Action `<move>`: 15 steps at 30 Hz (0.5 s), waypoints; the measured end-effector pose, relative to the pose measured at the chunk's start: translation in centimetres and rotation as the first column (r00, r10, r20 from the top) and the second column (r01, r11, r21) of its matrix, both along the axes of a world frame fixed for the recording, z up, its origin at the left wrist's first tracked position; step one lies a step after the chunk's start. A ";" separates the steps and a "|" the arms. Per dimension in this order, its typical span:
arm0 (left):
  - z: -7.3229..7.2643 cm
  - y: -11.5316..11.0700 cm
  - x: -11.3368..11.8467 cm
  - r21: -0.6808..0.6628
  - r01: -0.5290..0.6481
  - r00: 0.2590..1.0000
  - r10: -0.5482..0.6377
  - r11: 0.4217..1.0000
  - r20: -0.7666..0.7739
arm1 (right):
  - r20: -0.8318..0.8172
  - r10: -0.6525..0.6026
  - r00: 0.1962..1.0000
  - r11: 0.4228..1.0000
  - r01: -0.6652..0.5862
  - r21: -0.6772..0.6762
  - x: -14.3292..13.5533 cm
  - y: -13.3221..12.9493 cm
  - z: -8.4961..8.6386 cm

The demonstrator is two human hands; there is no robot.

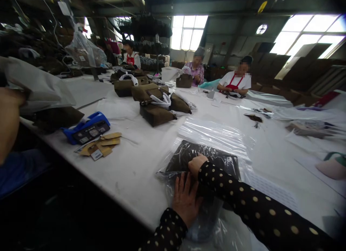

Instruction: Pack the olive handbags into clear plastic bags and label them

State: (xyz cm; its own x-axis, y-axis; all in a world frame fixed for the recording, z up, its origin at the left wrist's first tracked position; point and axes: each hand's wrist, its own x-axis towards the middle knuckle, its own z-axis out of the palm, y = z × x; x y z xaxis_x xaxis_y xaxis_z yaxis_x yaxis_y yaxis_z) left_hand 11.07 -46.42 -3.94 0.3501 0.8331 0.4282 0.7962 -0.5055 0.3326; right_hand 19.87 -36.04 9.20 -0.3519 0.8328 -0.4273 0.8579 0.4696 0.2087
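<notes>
A dark brown fabric bag (pixel 224 161) lies flat in a clear plastic bag (pixel 167 164) at the front of the white table. My left hand (pixel 185 200) rests on the plastic over the lower part, its fingers stretched out and spread. Just above it, my right hand (pixel 197 165) is closed in a fist at the plastic's edge and seems to grip it; its fingertips are hidden. Polka-dot sleeves cover both my forearms, and the right one hides part of the dark bag. More clear plastic sleeves (pixel 213 130) lie flat right behind.
Brown handbags (pixel 156 114) with white-wrapped handles stand mid-table. Left are a blue tape dispenser (pixel 90 128) and brown paper tags (pixel 108 143). At the left edge a co-worker's arm (pixel 9 121) is near white wrapping. Other people sit across the table (pixel 135 161).
</notes>
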 end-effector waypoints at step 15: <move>-0.6 -0.4 -1.7 0.175 -0.044 0.982 0.010 0.984 0.190 | -0.148 0.427 0.892 0.709 -0.229 0.667 16.9 -7.9 -1.8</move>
